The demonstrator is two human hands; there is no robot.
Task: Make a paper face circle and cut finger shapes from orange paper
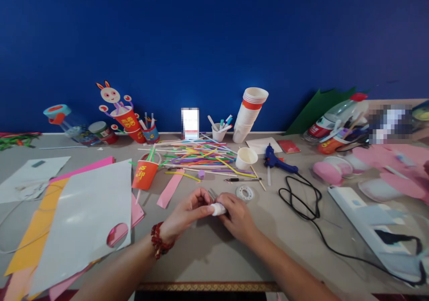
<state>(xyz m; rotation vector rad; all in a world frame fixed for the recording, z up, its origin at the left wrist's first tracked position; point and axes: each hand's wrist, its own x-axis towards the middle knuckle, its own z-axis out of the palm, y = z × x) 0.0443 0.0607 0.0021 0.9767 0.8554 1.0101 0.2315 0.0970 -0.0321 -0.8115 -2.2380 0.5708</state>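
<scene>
My left hand (187,211) and my right hand (236,214) meet at the middle of the table, both closed on a small white object (218,209) held between the fingertips. I cannot make out what the white object is. A red bead bracelet (159,240) circles my left wrist. Just beyond my right hand lies a roll of clear tape (245,192). Grey scissor tips (212,193) poke out between the hands.
A pile of coloured straws (197,155) lies behind the hands, with a red paper cup (144,174), a white cup (246,158), a blue glue gun (275,160) with black cord (303,200), a pen (243,180), paper sheets (83,216) at left, and a cup stack (250,113).
</scene>
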